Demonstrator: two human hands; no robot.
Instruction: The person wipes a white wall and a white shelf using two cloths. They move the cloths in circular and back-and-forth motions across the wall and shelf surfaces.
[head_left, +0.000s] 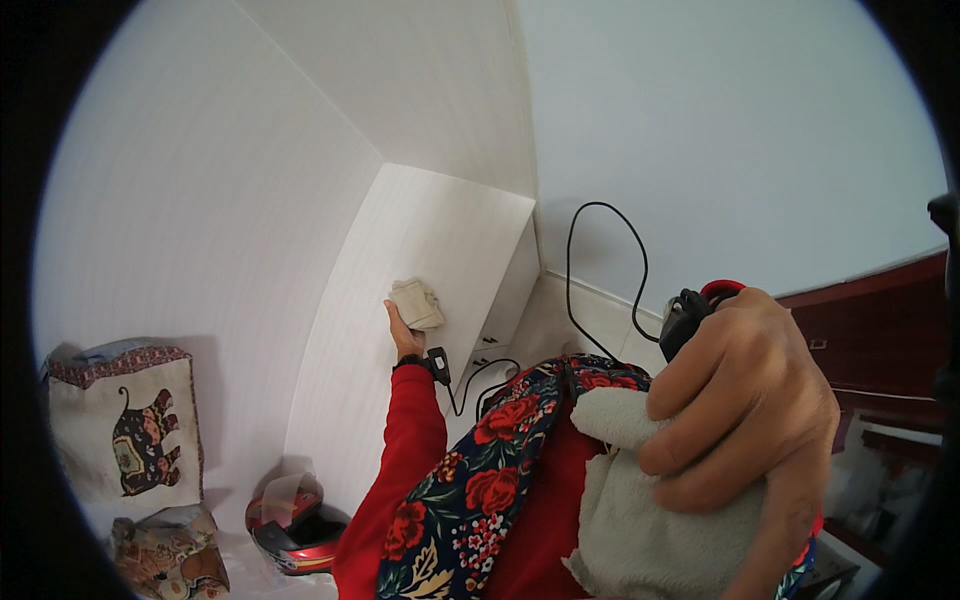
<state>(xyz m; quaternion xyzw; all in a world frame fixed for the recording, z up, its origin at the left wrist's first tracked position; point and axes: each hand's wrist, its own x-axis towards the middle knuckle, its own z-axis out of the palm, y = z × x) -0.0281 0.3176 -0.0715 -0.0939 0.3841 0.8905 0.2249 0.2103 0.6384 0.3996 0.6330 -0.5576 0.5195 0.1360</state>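
Note:
My left hand (406, 337) is stretched out over the pale wood-grain top of a low cabinet (450, 217). It grips a folded beige cloth (417, 304), with the thumb along the cloth's left side and the other fingers hidden. Close to the camera, my right hand (750, 397) has its fingers curled around a light grey terry cloth (660, 536), which hangs in front of my red-sleeved, floral-clad body. Black devices with cables sit at both wrists, the left one (439, 365) and the right one (684, 324).
Pale panels rise behind the cabinet top, and a bluish-white wall (712, 135) stands to the right. A red motorcycle helmet (296, 525), an elephant-print bag (127, 427) and a patterned bag (172, 555) are at lower left. Dark red furniture (885, 322) lies at right.

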